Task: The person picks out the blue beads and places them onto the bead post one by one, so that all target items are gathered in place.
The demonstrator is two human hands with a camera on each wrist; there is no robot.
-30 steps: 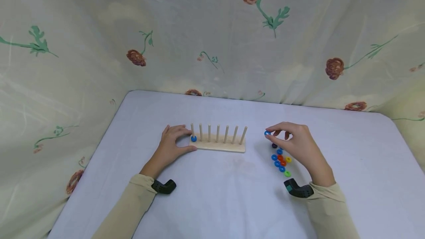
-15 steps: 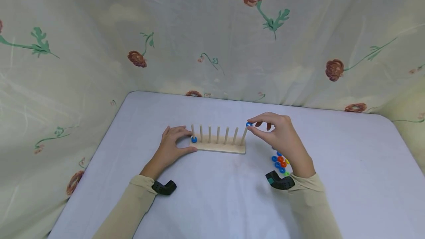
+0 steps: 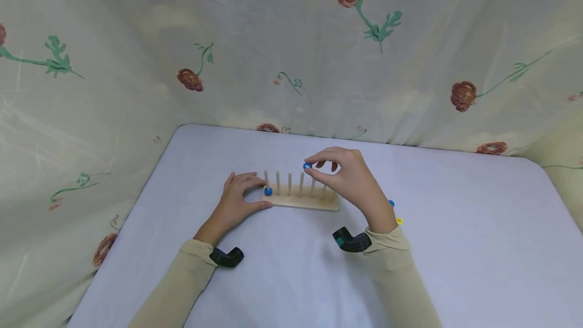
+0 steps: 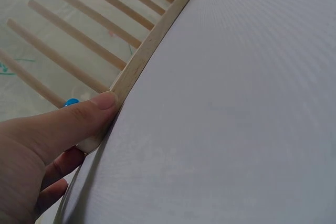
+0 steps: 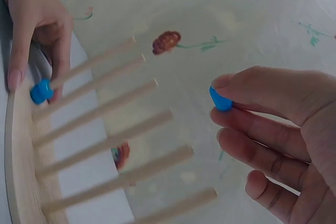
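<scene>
A wooden peg board (image 3: 300, 203) with a row of several upright pegs stands on the table. At its left end my left hand (image 3: 237, 196) holds it, thumb (image 4: 104, 100) on the front edge and fingers behind. Blue rings (image 5: 40, 92) sit low on the leftmost peg. Between thumb and index finger, my right hand (image 3: 348, 176) pinches another blue ring (image 3: 307, 166). That ring is over the board, around peg-top height and near its middle pegs in the head view; the right wrist view shows it (image 5: 220, 99) apart from the pegs.
To the right, a blue ring (image 3: 391, 203) and a yellow ring (image 3: 399, 221) peek out from behind my right wrist, which hides the other loose rings. A flowered curtain (image 3: 246, 65) hangs behind the table's far edge.
My right hand has carried the blue ring leftward from beside the loose rings to above the peg board. My left hand keeps its hold on the board's left end.
</scene>
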